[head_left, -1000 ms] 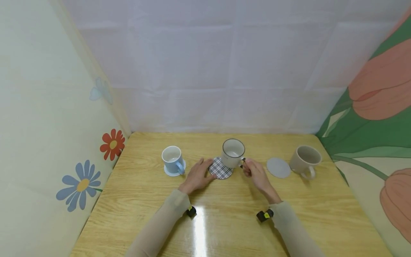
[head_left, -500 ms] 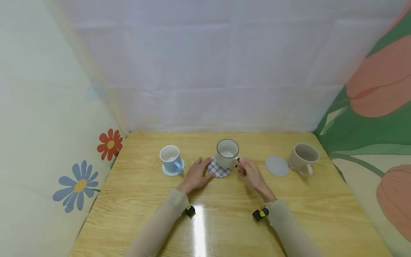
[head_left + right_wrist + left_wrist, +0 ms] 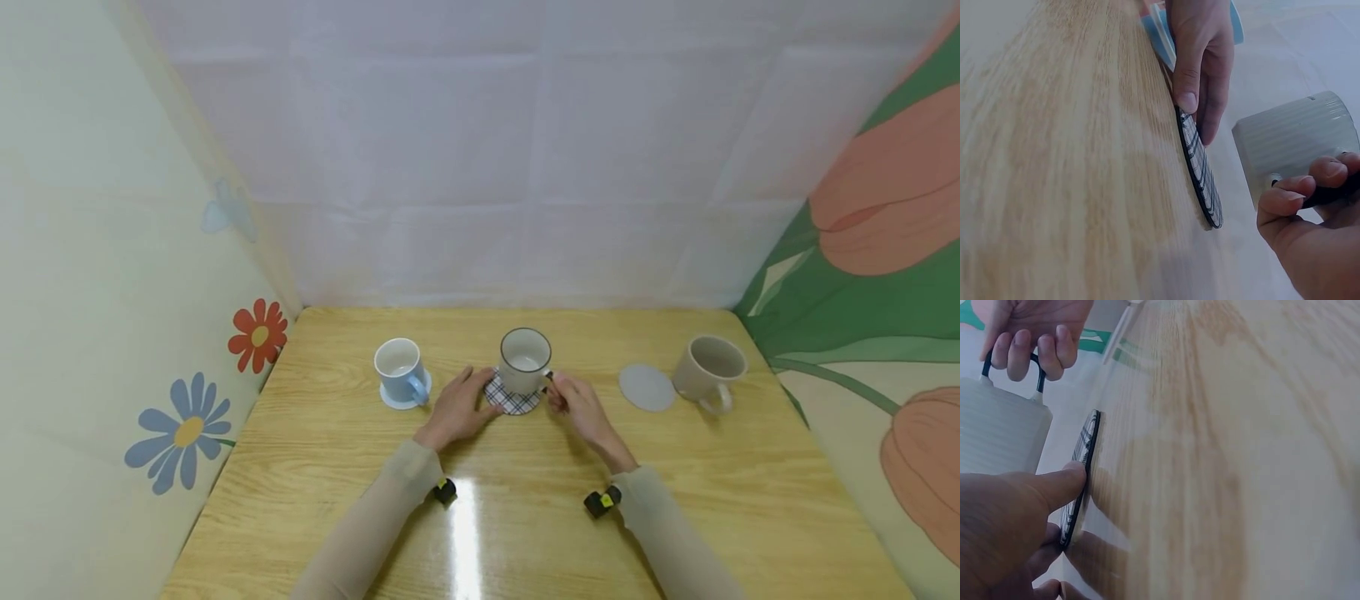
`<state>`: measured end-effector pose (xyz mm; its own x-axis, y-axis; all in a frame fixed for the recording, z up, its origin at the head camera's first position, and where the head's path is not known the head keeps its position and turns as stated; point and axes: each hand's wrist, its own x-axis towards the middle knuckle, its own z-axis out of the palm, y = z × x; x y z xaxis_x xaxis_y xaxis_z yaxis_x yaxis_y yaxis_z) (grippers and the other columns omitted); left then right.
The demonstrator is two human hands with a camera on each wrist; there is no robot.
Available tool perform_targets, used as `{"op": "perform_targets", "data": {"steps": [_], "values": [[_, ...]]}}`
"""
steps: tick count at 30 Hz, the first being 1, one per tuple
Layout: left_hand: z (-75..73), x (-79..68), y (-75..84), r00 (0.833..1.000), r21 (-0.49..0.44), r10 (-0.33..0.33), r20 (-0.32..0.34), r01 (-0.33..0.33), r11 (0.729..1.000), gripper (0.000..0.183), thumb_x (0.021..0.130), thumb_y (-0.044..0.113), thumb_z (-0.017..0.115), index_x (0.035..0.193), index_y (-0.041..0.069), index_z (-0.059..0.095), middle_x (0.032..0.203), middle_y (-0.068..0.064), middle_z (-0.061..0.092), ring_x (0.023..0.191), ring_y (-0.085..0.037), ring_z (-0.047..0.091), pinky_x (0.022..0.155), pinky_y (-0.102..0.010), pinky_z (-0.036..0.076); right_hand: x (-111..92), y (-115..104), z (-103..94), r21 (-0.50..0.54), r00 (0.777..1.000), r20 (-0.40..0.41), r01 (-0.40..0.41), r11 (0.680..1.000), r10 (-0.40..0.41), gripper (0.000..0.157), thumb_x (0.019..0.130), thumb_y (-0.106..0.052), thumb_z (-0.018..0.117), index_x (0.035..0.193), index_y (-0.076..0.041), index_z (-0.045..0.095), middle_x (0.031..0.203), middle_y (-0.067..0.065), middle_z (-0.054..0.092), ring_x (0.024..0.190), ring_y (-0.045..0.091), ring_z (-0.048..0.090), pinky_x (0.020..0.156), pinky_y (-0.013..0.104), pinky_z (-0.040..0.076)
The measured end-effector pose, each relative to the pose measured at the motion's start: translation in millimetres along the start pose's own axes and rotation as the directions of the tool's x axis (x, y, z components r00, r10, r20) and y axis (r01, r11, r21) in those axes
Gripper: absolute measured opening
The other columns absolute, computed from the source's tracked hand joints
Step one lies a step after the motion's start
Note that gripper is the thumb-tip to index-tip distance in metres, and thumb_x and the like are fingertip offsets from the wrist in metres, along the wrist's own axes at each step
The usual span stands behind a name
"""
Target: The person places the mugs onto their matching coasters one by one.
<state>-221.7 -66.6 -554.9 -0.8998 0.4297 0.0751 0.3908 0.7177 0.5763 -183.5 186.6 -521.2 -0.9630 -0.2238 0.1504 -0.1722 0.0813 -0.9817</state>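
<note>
A white mug [image 3: 524, 360] with a dark rim and dark handle hangs slightly tilted over the plaid round coaster [image 3: 513, 404]. Both wrist views show a gap between the mug [image 3: 1297, 134] and the coaster [image 3: 1200, 175]. Curled around the mug's handle are the fingers of my right hand [image 3: 581, 408]. My left hand [image 3: 457, 411] touches the coaster's left edge, its thumb [image 3: 1063, 484] at the near side and its fairly straight fingers at the far side. The coaster lies flat on the wooden table [image 3: 525, 483], partly covered by the mug in the head view.
To the left, a light blue mug [image 3: 401, 375] stands on a pale blue coaster [image 3: 387, 399]. On the right lies a grey round coaster [image 3: 647, 388], with a beige mug [image 3: 701, 375] beside it. A white cloth [image 3: 510, 167] hangs behind the table.
My right hand has carried the white mug leftward and slightly nearer, more over the plaid coaster. The left hand stays at the coaster's edge. The head view has shifted slightly.
</note>
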Motion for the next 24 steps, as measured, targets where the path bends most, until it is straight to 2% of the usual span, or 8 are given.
{"op": "perform_targets", "data": {"steps": [8, 16, 24], "values": [[-3.5, -0.8, 2.4, 1.000, -0.006, -0.013, 0.006, 0.013, 1.000, 0.073, 0.098, 0.036, 0.078, 0.159, 0.009, 0.048, 0.164, -0.012, 0.051, 0.157, -0.048, 0.033, 0.129, -0.063, 0.029, 1, 4, 3.4, 0.025, 1.000, 0.000, -0.019, 1.000, 0.019, 0.049, 0.119, -0.020, 0.029, 0.089, 0.015, 0.046, 0.080, 0.005, 0.047, 0.071, 0.013, 0.047, 0.063, 0.025, 0.043], [6.4, 3.3, -6.6, 1.000, -0.019, -0.002, -0.006, 0.002, 1.000, 0.075, 0.097, 0.039, 0.078, 0.160, 0.013, 0.047, 0.165, -0.011, 0.051, 0.158, -0.048, 0.033, 0.129, -0.064, 0.027, -1, 6, 4.9, 0.040, 0.999, 0.009, -0.036, 0.999, 0.036, 0.049, 0.119, -0.022, 0.029, 0.090, 0.012, 0.048, 0.081, 0.007, 0.048, 0.072, 0.021, 0.049, 0.063, 0.024, 0.044], [13.8, 7.4, -14.5, 1.000, -0.026, -0.018, -0.004, 0.018, 1.000, 0.076, 0.097, 0.047, 0.077, 0.161, 0.019, 0.047, 0.165, -0.007, 0.050, 0.159, -0.045, 0.032, 0.129, -0.064, 0.027, -1, 9, 5.1, 0.027, 0.998, 0.016, -0.064, 0.998, 0.064, 0.048, 0.119, -0.022, 0.030, 0.091, 0.012, 0.050, 0.083, 0.008, 0.049, 0.073, 0.018, 0.051, 0.064, 0.025, 0.048]]}}
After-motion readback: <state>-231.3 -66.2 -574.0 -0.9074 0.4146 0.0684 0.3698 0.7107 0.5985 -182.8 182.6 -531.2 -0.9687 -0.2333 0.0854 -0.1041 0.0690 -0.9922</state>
